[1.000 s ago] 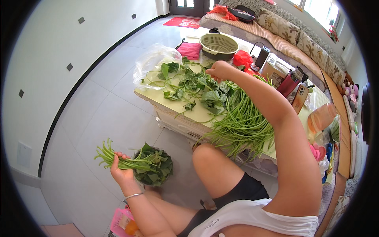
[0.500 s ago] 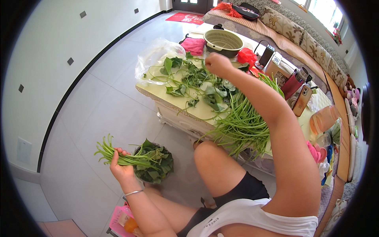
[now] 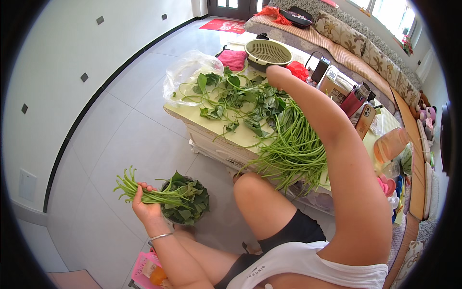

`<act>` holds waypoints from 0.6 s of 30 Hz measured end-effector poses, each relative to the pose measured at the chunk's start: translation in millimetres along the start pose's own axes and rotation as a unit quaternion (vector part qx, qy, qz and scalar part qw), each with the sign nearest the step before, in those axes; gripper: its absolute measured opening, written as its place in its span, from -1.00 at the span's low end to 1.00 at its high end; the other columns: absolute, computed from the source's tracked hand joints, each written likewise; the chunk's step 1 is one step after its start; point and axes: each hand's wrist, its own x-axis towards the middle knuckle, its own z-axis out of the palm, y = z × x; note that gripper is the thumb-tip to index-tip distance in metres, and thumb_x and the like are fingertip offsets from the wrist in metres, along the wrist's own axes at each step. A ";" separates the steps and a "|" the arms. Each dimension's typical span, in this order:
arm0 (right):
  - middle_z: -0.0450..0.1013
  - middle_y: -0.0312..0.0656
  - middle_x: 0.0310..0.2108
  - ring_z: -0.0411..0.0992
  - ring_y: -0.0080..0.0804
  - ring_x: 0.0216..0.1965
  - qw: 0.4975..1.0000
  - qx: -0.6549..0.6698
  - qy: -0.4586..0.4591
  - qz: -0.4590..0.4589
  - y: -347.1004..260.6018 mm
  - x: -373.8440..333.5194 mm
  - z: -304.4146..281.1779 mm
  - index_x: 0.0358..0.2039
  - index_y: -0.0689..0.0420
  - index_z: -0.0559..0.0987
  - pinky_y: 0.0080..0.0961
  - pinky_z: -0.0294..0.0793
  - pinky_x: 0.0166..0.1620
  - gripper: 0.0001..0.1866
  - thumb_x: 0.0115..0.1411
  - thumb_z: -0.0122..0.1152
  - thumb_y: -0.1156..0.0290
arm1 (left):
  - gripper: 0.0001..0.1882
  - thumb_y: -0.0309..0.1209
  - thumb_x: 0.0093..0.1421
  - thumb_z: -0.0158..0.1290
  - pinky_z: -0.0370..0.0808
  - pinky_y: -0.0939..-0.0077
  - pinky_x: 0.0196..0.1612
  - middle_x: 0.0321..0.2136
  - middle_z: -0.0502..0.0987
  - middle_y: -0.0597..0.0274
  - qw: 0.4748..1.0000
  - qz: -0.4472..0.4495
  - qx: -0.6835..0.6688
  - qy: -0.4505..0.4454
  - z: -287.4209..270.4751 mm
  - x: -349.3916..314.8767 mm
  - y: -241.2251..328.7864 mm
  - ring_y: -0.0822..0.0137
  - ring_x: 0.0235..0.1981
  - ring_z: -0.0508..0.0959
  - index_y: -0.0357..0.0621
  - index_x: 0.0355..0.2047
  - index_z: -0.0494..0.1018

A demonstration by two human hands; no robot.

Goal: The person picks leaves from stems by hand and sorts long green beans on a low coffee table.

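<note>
At the left, my left hand (image 3: 146, 206) is closed round a bundle of long green leaf stems (image 3: 163, 196), level above a bin of torn-off leaves (image 3: 187, 201) on the floor. My right hand (image 3: 278, 76) reaches over the table to the far edge of the leafy vines (image 3: 240, 94), close by the strainer basket. Its fingers are bent away behind the wrist, so I cannot see whether they hold anything. A large heap of bare green stems (image 3: 293, 149) lies beneath my right forearm, partly hanging over the table's near edge.
A clear plastic bag (image 3: 185, 79), a pink cloth (image 3: 233, 59) and a green strainer basket (image 3: 267, 52) stand around the vines. Further right are a red thermos (image 3: 353, 101), a phone (image 3: 365, 118) and an orange-tinted jar (image 3: 391, 144). A sofa (image 3: 337, 53) runs behind the table (image 3: 192, 111).
My right hand has moved slightly right, and its fingers have turned out of sight. Some leaves at the middle of the vines have shifted. The left hand keeps its bundle in place.
</note>
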 end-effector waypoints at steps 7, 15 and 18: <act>0.56 -0.13 -0.36 0.54 -0.23 -0.32 0.999 0.018 -0.029 -0.016 40.7 -7.3 48.2 -0.38 0.14 0.64 -0.32 0.53 -0.23 -0.68 -0.14 0.33 0.21 | -0.91 -0.51 0.15 -0.01 0.37 0.41 -0.26 -0.43 0.43 0.24 1.000 -0.002 0.005 0.004 1.5 1.3 -0.7 0.35 -0.41 0.42 -0.17 -0.31 0.39; 0.54 -0.20 -0.60 0.52 -0.38 -0.56 0.959 0.271 0.070 -0.051 74.3 15.5 25.5 -0.43 0.23 0.60 -0.46 0.50 -0.43 -0.68 0.00 0.14 0.20 | -0.90 -0.51 0.12 0.02 0.37 0.39 -0.28 -0.44 0.44 0.26 1.000 -0.003 0.013 0.013 4.4 1.6 -2.4 0.34 -0.43 0.42 -0.15 -0.31 0.40; 0.49 -0.24 -0.60 0.45 -0.55 -0.66 0.844 0.535 0.020 -0.021 71.9 -6.8 -4.1 -0.43 0.17 0.51 -0.69 0.34 -0.63 -0.88 0.10 0.10 0.39 | -0.89 -0.51 0.12 0.02 0.37 0.39 -0.28 -0.44 0.44 0.26 1.000 -0.002 0.009 0.008 3.7 1.0 -0.2 0.34 -0.43 0.42 -0.15 -0.31 0.39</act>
